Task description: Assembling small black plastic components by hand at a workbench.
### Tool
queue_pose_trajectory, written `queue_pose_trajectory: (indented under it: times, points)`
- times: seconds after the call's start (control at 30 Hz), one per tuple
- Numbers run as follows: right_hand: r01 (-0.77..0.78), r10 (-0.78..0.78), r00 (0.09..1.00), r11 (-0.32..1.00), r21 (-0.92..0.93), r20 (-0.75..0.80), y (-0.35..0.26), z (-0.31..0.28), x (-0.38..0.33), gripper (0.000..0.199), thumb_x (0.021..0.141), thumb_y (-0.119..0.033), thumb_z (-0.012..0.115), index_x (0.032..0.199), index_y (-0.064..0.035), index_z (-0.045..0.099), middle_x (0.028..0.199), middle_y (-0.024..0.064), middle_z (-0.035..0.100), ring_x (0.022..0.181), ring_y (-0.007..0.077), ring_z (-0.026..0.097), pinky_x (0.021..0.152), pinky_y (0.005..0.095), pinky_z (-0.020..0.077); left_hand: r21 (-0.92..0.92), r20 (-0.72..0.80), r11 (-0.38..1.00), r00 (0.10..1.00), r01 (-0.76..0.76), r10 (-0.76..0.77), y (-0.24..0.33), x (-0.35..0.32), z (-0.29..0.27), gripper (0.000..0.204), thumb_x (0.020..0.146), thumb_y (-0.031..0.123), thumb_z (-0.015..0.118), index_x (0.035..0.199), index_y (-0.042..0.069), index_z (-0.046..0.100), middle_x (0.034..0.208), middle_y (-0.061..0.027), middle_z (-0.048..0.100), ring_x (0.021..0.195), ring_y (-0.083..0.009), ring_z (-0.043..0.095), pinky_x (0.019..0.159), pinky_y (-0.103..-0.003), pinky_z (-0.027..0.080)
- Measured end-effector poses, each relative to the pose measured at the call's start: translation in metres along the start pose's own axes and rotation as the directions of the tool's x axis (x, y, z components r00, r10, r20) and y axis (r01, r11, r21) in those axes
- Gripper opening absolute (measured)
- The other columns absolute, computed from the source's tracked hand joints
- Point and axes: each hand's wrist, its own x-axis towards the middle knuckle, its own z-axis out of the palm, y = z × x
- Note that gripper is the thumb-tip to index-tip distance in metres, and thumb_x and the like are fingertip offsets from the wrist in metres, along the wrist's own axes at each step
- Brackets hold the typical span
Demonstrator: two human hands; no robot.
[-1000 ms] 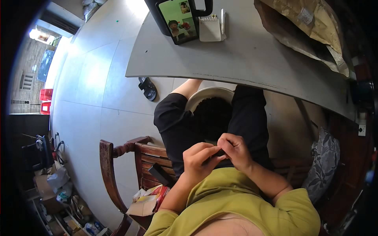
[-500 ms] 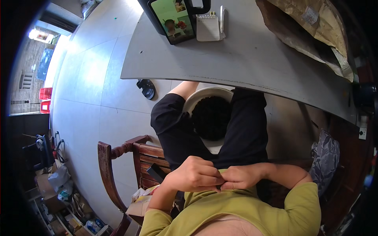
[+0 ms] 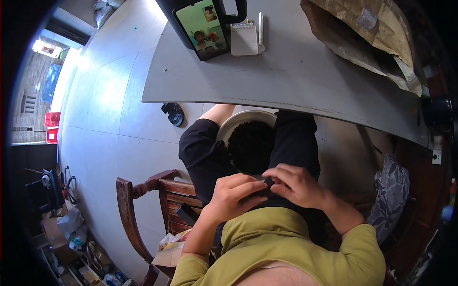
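While the right hand (image 3: 298, 185) pinches a small black piece of unclear material (image 3: 269, 182) between thumb and fingers, the left hand (image 3: 233, 193) meets it with its fingertips from the opposite side; whether the left fingers also close on it cannot be told. Both hands are positioned above the lap, just forward of the olive-green fabric shirt (image 3: 272, 238), presumably to keep the piece in direct view. Forward of the hands, a round, off-white bowl (image 3: 228, 129) sits between the black-trousered legs (image 3: 201, 148), probably so that its dark black contents (image 3: 250, 148) remain within short reach (their material is too dark to identify). Beyond the bowl, the flat grey tabletop (image 3: 214, 86) carries a black smartphone with a lit screen (image 3: 202, 31); it appears to lean on a dark, handled vessel (image 3: 174, 28), which would hold the screen toward the seated person. Adjacent are a small white spiral-bound notepad (image 3: 244, 40) and a slim white pen (image 3: 261, 28), aligned along the pad's right edge. Farther right rests a crumpled brown paper bag (image 3: 367, 43), apparently set to one side.
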Motion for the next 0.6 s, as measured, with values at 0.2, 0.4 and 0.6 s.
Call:
queue_pose_trajectory:
  times: [0.2, 0.4, 0.6]
  points:
    - [0.027, -0.070, 0.984, 0.968, -0.250, -0.164, 0.017, -0.007, -0.007, 0.018, 0.078, -0.011, 0.064, 0.093, -0.0040, 0.059, 0.076, 0.0111, 0.059, 0.068, 0.0297, 0.059, 0.061, 0.0378, 0.0477, -0.053, -0.064, 0.974, 0.973, 0.220, -0.223, -0.006, -0.004, 0.008, 0.028, 0.065, 0.000, 0.069, 0.091, 0.004, 0.061, 0.084, -0.0101, 0.060, 0.070, -0.0246, 0.061, 0.059, -0.030, 0.049]
    - [0.083, -0.173, 0.956, 0.933, -0.350, -0.235, 0.027, -0.027, -0.001, 0.012, 0.077, -0.009, 0.064, 0.086, -0.0043, 0.060, 0.071, 0.0089, 0.058, 0.066, 0.0279, 0.058, 0.060, 0.0355, 0.0466, 0.111, -0.009, 0.934, 0.940, 0.339, -0.340, -0.030, -0.001, 0.037, 0.033, 0.066, 0.001, 0.066, 0.098, 0.006, 0.058, 0.095, -0.0112, 0.056, 0.084, -0.0288, 0.058, 0.071, -0.034, 0.048]
    - [-0.137, -0.299, 0.792, 0.763, -0.632, -0.532, 0.034, -0.123, 0.016, 0.013, 0.076, -0.008, 0.063, 0.087, -0.0034, 0.060, 0.089, 0.0110, 0.059, 0.084, 0.0292, 0.057, 0.074, 0.0375, 0.0476, 0.553, 0.107, 0.791, 0.919, 0.263, -0.380, -0.052, 0.003, 0.022, 0.060, 0.065, 0.012, 0.072, 0.121, 0.010, 0.050, 0.130, -0.0191, 0.039, 0.125, -0.0373, 0.033, 0.102, -0.046, 0.029]
